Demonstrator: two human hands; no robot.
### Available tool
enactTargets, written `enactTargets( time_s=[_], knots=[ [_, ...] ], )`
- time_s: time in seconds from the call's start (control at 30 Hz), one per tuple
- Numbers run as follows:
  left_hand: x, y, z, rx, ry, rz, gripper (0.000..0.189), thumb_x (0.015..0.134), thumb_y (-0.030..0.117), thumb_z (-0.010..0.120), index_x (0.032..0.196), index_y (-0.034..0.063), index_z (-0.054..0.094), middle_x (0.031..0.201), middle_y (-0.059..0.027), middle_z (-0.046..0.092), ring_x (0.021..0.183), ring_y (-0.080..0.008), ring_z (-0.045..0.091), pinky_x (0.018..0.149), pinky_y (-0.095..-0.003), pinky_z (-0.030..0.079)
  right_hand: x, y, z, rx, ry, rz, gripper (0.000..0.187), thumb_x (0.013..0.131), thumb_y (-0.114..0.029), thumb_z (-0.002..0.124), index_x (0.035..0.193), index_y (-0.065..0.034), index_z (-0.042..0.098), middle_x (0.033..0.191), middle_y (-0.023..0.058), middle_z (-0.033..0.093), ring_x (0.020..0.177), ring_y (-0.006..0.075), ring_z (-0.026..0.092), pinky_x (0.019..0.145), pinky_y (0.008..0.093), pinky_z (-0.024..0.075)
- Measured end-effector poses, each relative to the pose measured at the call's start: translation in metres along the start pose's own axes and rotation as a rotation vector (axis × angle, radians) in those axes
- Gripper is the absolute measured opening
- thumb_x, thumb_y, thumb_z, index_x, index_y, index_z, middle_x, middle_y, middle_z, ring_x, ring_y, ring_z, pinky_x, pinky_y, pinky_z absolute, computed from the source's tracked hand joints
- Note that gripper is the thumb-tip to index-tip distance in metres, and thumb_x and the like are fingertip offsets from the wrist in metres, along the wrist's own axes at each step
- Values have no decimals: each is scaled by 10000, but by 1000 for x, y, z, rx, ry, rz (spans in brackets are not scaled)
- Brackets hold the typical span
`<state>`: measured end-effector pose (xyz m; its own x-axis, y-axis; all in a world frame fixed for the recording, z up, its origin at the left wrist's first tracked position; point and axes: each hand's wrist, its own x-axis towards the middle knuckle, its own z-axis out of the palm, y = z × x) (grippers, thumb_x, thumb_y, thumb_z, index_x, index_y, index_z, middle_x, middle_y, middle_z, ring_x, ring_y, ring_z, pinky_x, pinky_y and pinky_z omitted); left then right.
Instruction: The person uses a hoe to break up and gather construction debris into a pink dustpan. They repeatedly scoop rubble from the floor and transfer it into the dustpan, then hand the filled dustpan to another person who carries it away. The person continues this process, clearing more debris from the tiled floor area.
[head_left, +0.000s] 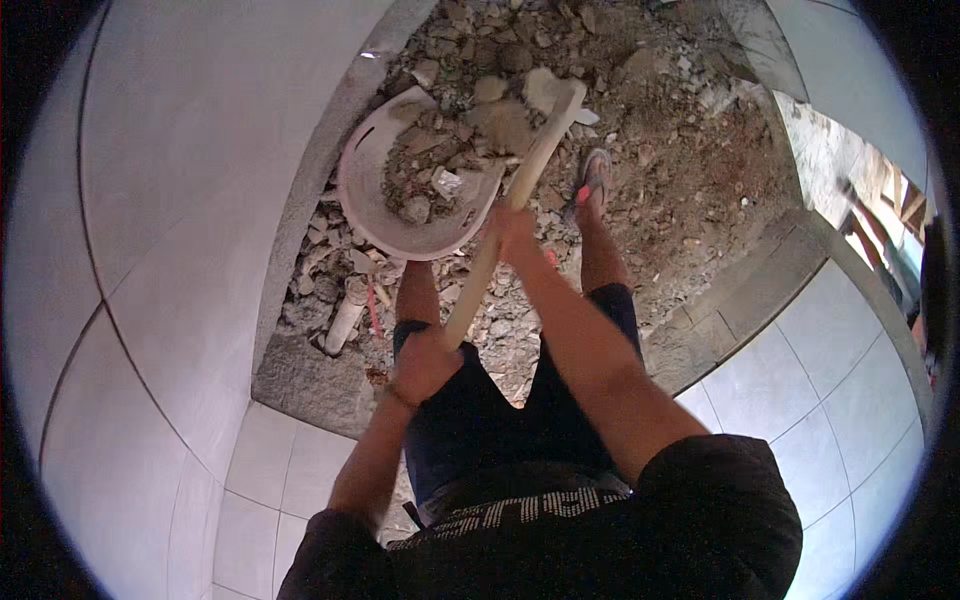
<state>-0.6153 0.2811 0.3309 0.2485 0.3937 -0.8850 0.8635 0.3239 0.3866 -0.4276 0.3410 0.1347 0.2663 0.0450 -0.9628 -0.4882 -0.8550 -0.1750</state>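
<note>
Both my hands grip a long wooden tool handle (541, 154) that slants up and to the right. My left hand (427, 367) is closed around its lower end, close to my left thigh. Farther up, my right hand (514, 232) holds it beside the tub's rim. The far end of the handle reaches over the rubble (660, 150); I cannot tell the shape of the tool's head there. A pale round tub (367, 214) lies to the left of the handle, with broken masonry and soil (420, 150) in it.
My right foot in a flip-flop (596, 176) stands on the rubble. A short pipe-like piece (346, 319) lies at lower left. A light wall (172, 150) rises on the left; floor tiles (780, 367) border the right. Part of another person (874, 229) shows at far right.
</note>
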Motion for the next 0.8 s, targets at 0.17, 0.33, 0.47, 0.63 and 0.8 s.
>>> enactTargets(
  time_s=[0.17, 0.33, 0.47, 0.63, 0.8],
  knots=[
    [-113, -129, -13, 198, -76, -96, 366, 754, 266, 717, 945, -20, 592, 757, -218, 667, 743, -426, 668, 709, -493, 550, -100, 132, 54, 204, -214, 99, 301, 851, -64, 646, 1083, -66, 455, 782, 122, 565, 594, 279, 605, 488, 425, 530],
    [-118, -155, -28, 132, -33, -104, 352, 735, 262, 736, 921, -6, 603, 749, -226, 663, 738, -419, 670, 701, -495, 545, -128, 125, 67, 318, -94, 98, 292, 853, -52, 602, 1122, -25, 492, 787, 94, 559, 654, 254, 613, 487, 376, 515],
    [-6, -117, 12, 88, 115, 54, 401, 750, 261, 723, 1052, 19, 619, 822, -247, 666, 768, -439, 665, 714, -497, 549, -64, 34, 40, 116, 60, -186, 306, 891, -69, 629, 1130, 16, 457, 764, 124, 597, 565, 230, 596, 547, 388, 559],
    [236, 50, 34, -169, 73, 336, 435, 853, 293, 683, 1144, -18, 593, 867, -223, 682, 810, -404, 669, 724, -458, 540, 131, -150, -51, 65, 149, -685, 415, 935, -52, 575, 1305, -14, 388, 920, 150, 584, 691, 240, 610, 599, 422, 529],
    [382, 131, 10, -292, 120, 338, 506, 886, 481, 654, 922, -24, 653, 751, -188, 665, 724, -295, 678, 646, -436, 515, 223, -260, -18, -294, 314, -741, 567, 919, -141, 602, 1405, -91, 314, 1012, 176, 605, 764, 260, 654, 636, 427, 560]
  ],
)
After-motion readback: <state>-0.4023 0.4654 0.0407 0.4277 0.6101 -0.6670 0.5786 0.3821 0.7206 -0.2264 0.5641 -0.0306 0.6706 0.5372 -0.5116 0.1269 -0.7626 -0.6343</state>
